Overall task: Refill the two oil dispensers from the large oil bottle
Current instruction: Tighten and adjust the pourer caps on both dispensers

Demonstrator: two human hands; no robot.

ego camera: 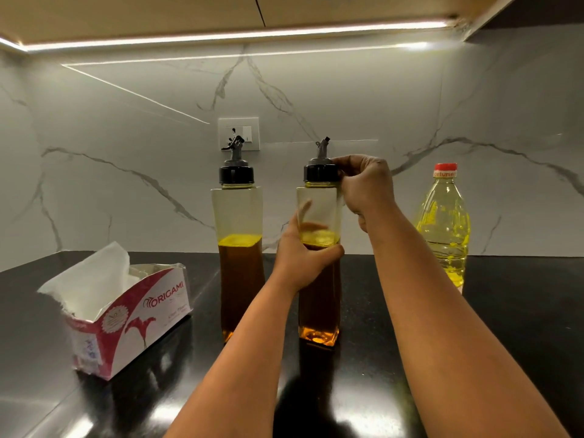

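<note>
The tall clear square dispenser half full of amber oil (319,263) is standing on the glossy black counter (505,311), beside its twin (240,263). The left hand (303,263) is gripping its likely slippery body while the right hand (363,184) is pinching the black screw cap (319,173). The red-capped yellow oil bottle (445,226) is waiting well to the right.

Two tall, square clear oil dispensers stand upright side by side on a black counter, each roughly half full of amber oil and topped with a black cap and spout. The left dispenser (239,248) stands free; the right dispenser (319,257) is held at its body and cap. Far right, the large oil bottle (445,229), red-capped, holds pale yellow oil.
</note>
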